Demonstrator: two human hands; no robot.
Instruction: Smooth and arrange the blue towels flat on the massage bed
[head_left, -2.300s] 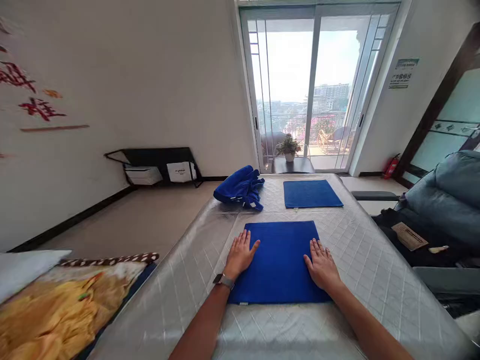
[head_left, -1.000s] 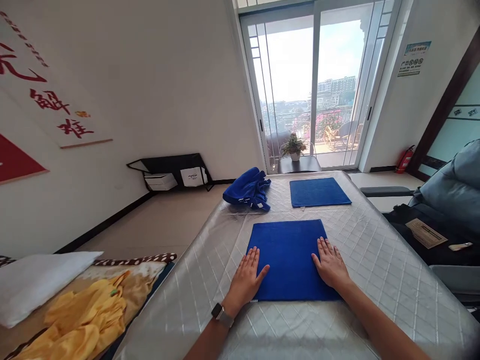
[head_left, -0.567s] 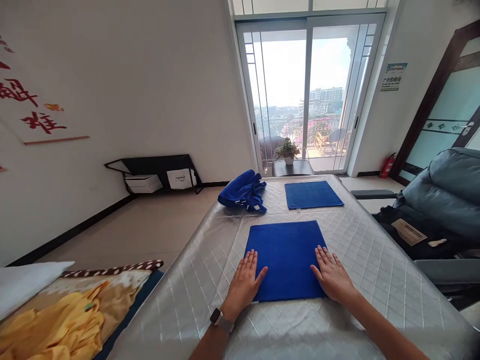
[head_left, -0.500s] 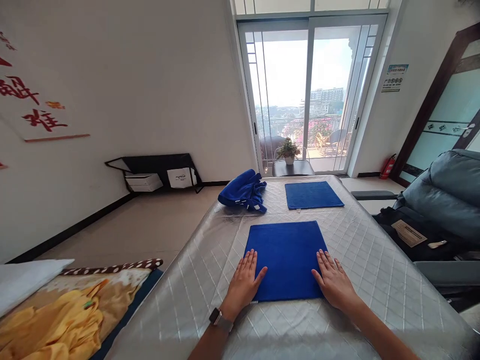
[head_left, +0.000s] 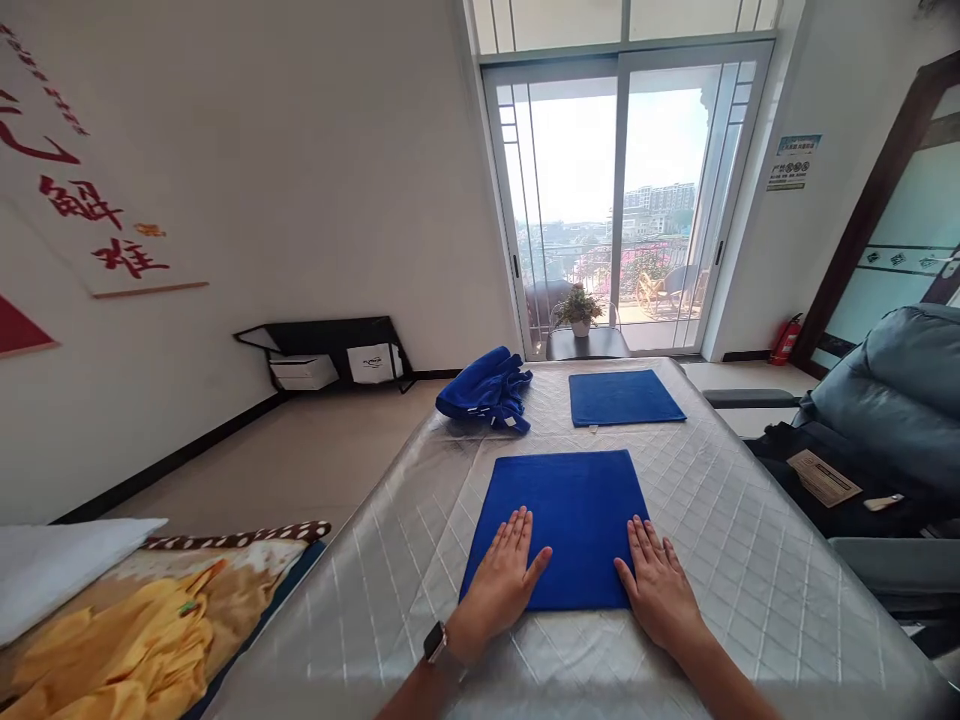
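A folded blue towel [head_left: 562, 520] lies flat on the silver quilted table [head_left: 742, 540] in front of me. My left hand [head_left: 504, 580], with a watch on its wrist, rests flat on the towel's near left part, fingers stretched out. My right hand [head_left: 660, 590] lies flat at the towel's near right corner, fingers spread, holding nothing. Farther back lies a second folded blue towel [head_left: 622, 397], and left of it a crumpled heap of blue towels [head_left: 484, 388].
A small dark table with a potted plant [head_left: 579, 310] stands beyond the table's far end by the glass sliding doors. A grey massage chair [head_left: 892, 420] is on the right. At the left a bed with a yellow blanket [head_left: 120, 640]. A black rack [head_left: 330, 355] stands against the wall.
Both hands have slid toward me along the towel and a little inward, staying flat. The near towel now lies slightly turned. The camera view has shifted a little.
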